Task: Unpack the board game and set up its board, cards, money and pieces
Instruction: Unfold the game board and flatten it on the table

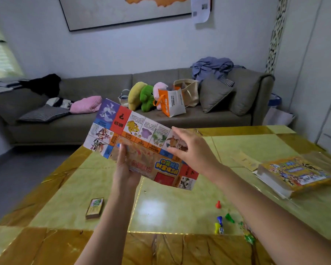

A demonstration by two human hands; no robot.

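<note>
**The board is up in our hands**

We hold the game board (141, 134) up in the air over the middle of the counter (180, 207). It is partly opened and tilted, with its picture side to us. Our left hand (125, 165) grips the board near its lower left part, with the fingers curled onto the front. Our right hand (191, 150) is wide, with its fingers straight and spread. It is in front of the right part of the board, and we cannot tell if it touches the board.

A pack of cards (95, 208) lies flat on the counter below the left hand, toward the near edge. By the near edge, under our right arm, sit four little pieces close together: red (218, 204), green (228, 217), blue (219, 219) and yellow (216, 228). A white die (221, 230) sits just beside the yellow one. The yellow game box (294, 175) lies near the right edge, well apart from both hands.

The counter is shiny, with yellow-green squares and brown bands. Behind its far edge is a long grey sofa (122, 127). On the sofa are a pink cushion (86, 105), soft toys (143, 96) and an orange and white bag (172, 102). A big framed picture (122, 12) hangs on the wall above.
</note>
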